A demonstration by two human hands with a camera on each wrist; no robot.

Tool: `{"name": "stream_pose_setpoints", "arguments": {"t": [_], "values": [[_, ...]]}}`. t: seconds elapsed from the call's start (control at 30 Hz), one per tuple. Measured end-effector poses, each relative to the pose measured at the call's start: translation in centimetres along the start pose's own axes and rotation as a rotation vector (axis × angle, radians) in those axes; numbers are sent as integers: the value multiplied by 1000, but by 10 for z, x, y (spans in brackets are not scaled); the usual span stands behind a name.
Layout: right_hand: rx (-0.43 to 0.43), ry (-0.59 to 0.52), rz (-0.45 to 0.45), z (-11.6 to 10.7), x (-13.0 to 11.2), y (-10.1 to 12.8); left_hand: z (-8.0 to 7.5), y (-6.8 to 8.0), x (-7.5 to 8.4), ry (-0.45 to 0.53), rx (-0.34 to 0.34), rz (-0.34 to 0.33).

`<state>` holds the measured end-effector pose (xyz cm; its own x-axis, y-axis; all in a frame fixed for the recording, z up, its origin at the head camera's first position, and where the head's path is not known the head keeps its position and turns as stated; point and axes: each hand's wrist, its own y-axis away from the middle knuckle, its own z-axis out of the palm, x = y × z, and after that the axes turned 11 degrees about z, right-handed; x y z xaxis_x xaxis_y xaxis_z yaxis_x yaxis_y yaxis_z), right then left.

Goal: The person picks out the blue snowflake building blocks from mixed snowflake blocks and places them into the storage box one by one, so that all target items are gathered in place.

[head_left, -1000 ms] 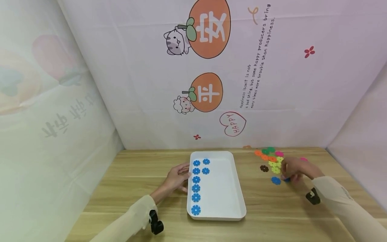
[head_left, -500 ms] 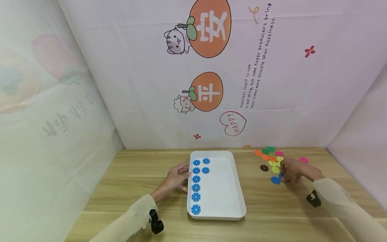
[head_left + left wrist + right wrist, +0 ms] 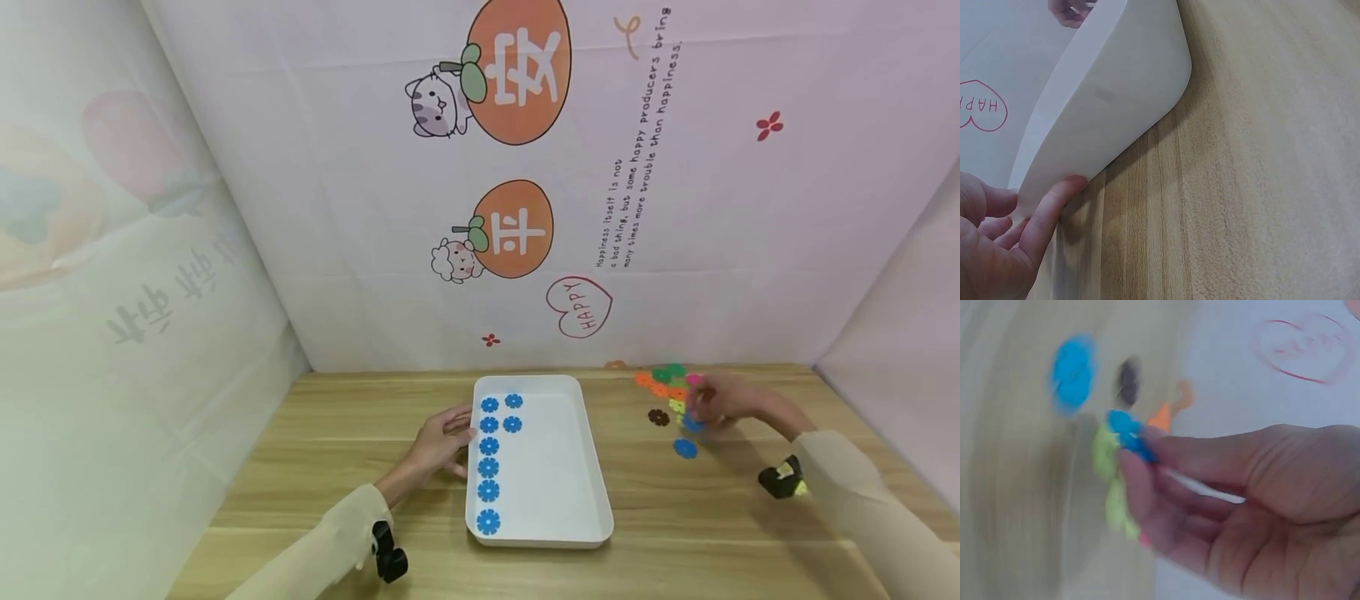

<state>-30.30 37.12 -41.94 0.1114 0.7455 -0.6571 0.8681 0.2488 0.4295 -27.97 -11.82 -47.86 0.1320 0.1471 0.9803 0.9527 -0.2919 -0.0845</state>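
Right hand (image 3: 716,404) raised just above the loose pile of coloured flower pieces (image 3: 667,385) at the far right of the bench (image 3: 315,442), fingers (image 3: 1147,487) curled and pinching a blue flower piece (image 3: 1127,434) at the tips; blurred in the wrist view, yet the blue piece plainly shows between thumb and finger. Just below that hand, flat on the wood, another blue piece (image 3: 685,448), and beside it a brown piece (image 3: 658,417). Orange, green, yellow and pink pieces heaped together behind, near the back wall.

Left hand (image 3: 442,442) resting against the left outer wall of the white tray (image 3: 570,467), fingers (image 3: 1047,215) loosely straight and touching the rim, gripping nothing. Tray lying flat in the middle of the bench, well apart from the pile. Inside it, seven blue flowers (image 3: 489,467): five in a single column along the left wall, plus two more beside the top two, forming a short second column. Remaining floor of the tray plain white.

Printed backdrop (image 3: 517,225) with orange fruit and cartoon animals standing behind the bench.
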Motion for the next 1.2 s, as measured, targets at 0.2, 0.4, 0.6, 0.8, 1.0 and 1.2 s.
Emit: {"name": "stream_pose_setpoints", "arguments": {"t": [0.2,0.4,0.6,0.8,1.0,1.2], "values": [[-70,-219,-108,1,-20,-7,1,0,2,-4,-1,0],[-92,-338,-84,15,-44,-23,2,0,2,1,-6,1],[-173,-411,-115,31,-67,-42,1,-1,2,-3,-5,-10],[-213,-446,-113,46,-86,-53,1,-1,1,-4,-12,-11],[-201,-435,-79,63,-108,-66,2,0,2,-6,-5,-6],[-169,-417,0,89,-130,-76,2,0,1,-9,-7,12]]}}
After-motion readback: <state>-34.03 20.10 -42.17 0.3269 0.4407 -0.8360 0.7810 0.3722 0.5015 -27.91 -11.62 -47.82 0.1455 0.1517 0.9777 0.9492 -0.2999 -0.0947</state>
